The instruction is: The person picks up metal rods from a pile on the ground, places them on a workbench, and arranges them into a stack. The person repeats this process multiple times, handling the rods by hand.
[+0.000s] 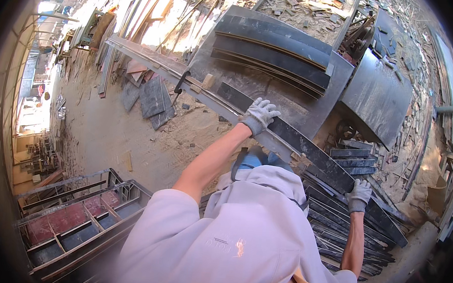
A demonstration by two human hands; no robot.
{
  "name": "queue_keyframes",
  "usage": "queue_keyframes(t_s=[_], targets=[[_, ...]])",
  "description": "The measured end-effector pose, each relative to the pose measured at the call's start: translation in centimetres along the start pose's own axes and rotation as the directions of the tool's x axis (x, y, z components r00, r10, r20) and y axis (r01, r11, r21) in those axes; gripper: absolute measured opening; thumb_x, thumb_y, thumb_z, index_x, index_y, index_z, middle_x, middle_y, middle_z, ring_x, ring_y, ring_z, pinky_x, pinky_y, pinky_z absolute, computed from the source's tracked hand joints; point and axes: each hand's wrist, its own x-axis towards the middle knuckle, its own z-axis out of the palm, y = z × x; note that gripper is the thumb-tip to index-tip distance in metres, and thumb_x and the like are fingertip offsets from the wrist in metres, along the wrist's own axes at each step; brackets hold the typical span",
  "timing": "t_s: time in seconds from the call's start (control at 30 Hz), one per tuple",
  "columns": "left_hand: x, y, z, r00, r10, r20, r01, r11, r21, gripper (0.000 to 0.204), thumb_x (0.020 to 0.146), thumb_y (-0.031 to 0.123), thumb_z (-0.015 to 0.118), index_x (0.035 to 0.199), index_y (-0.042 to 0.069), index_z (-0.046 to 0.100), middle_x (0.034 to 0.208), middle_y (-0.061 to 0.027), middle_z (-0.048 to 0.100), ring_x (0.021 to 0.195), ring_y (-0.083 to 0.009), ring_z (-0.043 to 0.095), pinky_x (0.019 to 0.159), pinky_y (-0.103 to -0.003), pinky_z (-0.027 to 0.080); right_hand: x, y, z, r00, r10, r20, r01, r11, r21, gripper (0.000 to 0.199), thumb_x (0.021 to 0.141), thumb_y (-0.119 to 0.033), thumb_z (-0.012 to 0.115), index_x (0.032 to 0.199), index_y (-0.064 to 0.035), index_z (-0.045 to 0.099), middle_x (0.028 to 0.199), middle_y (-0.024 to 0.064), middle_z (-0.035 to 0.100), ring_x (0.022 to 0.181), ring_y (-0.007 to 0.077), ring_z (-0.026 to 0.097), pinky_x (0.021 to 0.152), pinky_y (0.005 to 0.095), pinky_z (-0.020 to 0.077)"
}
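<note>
On the saw table [292,106], a long dark strip of board [310,150] lies along the metal guide rail [189,78], and both gloved hands are on it. At the far end of the strip, the left hand [260,114] lies flat on the top with the fingers spread and only a little bent; it presses on the strip and does not close around it. Nearer to the person, the right hand [360,194] grips the strip, with the fingers curled over its edge. Both hands wear grey-white work gloves, and the forearms are bare.

Beyond the strip, a stack of dark curved boards [275,50] rests on the table, and one big dark sheet [379,97] lies to the right of it. Below the right hand there is a pile of cut dark strips [336,228] on the ground. At the lower left stands a metal frame rack [74,220] with red and grey panels. Sawdust and wood scraps [309,5] cover the ground around.
</note>
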Motion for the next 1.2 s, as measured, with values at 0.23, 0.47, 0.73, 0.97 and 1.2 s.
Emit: queue_keyframes(t_s=[0.23,0.47,0.73,0.97,1.2], targets=[[-0.1,-4.6,3.1,0.994,-0.101,-0.032,0.096,0.985,-0.141,0.039,0.091,0.01,0.064,0.127,0.021,0.073,0.131,-0.0062,0.068,0.127,-0.0286,0.059,0.114,-0.042,0.043,3.9,-4.1,-0.6,0.99,-0.137,0.02,0.136,0.99,0.045,0.073,0.062,-0.037,0.094,0.122,-0.0101,0.064,0.115,0.0146,0.065,0.114,0.0337,0.06,0.092,0.0459,0.0492],[-1.0,-3.3,1.6,0.996,0.072,-0.047,-0.076,0.993,-0.089,0.054,0.101,0.044,0.062,0.146,0.015,0.06,0.149,-0.0193,0.057,0.142,-0.0415,0.049,0.122,-0.053,0.035,4.5,-4.3,1.5,0.985,-0.173,0.006,0.172,0.98,0.097,0.071,0.058,-0.035,0.094,0.115,-0.01,0.061,0.106,0.0129,0.064,0.103,0.0313,0.06,0.085,0.0454,0.0479],[-0.4,-3.7,4.3,0.97,0.144,-0.194,-0.159,0.985,-0.064,0.041,0.096,0.025,0.063,0.136,0.013,0.065,0.136,-0.0107,0.064,0.132,-0.0317,0.056,0.119,-0.053,0.039,4.4,-5.6,2.6,0.992,-0.081,0.094,0.075,0.995,0.065,0.064,0.063,-0.031,0.091,0.115,-0.0099,0.061,0.107,0.0122,0.065,0.106,0.0304,0.061,0.085,0.0442,0.0494],[-0.1,-4.7,4.7,0.949,0.147,-0.279,-0.169,0.984,-0.058,0.036,0.093,0.022,0.066,0.128,0.013,0.071,0.13,-0.0101,0.068,0.127,-0.032,0.06,0.116,-0.052,0.042,4.3,-7.5,3.5,1.0,0.004,0.01,-0.005,0.997,0.08,0.074,0.063,-0.03,0.093,0.124,-0.0073,0.06,0.113,0.0135,0.062,0.109,0.0318,0.06,0.089,0.0432,0.0501],[0.7,-5.1,4.9,0.907,0.192,-0.374,-0.216,0.976,-0.023,0.033,0.093,0.02,0.064,0.124,0.013,0.073,0.125,-0.0091,0.07,0.121,-0.0314,0.062,0.111,-0.049,0.046,2.8,-8.9,7.5,0.974,0.014,-0.225,0.037,0.974,0.225,0.086,0.074,-0.026,0.087,0.147,0.0013,0.051,0.131,0.0183,0.06,0.124,0.0357,0.057,0.106,0.0448,0.0461]])
